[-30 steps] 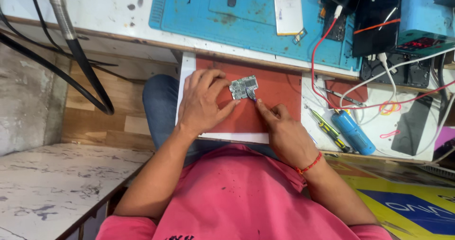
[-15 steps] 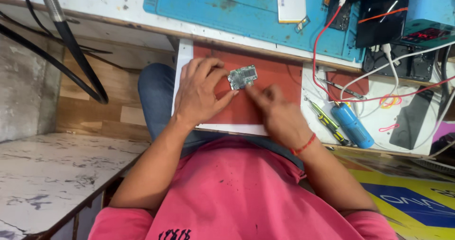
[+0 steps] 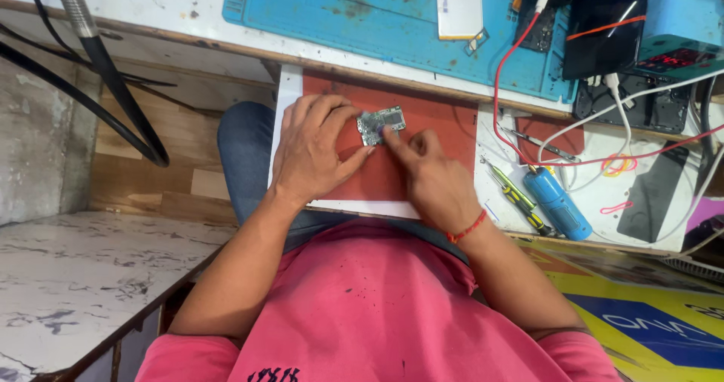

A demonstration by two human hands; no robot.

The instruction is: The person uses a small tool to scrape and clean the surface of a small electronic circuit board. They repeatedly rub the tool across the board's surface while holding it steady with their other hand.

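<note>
A small grey-green circuit board (image 3: 381,123) lies on a red-brown mat (image 3: 445,122) that sits on a white tray (image 3: 288,95). My left hand (image 3: 313,152) rests on the mat and holds the board's left edge with fingers and thumb. My right hand (image 3: 430,174) is just right of it, its index finger pressing on the board's lower right part. No tool shows in the right hand. A red thread band circles my right wrist.
A blue work mat (image 3: 362,20) with a white rectangular card lies behind. To the right are a yellow-green screwdriver (image 3: 516,197), a blue cylinder (image 3: 558,203), tweezers, red and white cables, and a dark phone (image 3: 660,193). Black hoses hang at left above a marble ledge.
The view has shifted so the tray sits lower and more central. My right index finger has moved onto the board; a second ago it held a thin tool at the board's edge.
</note>
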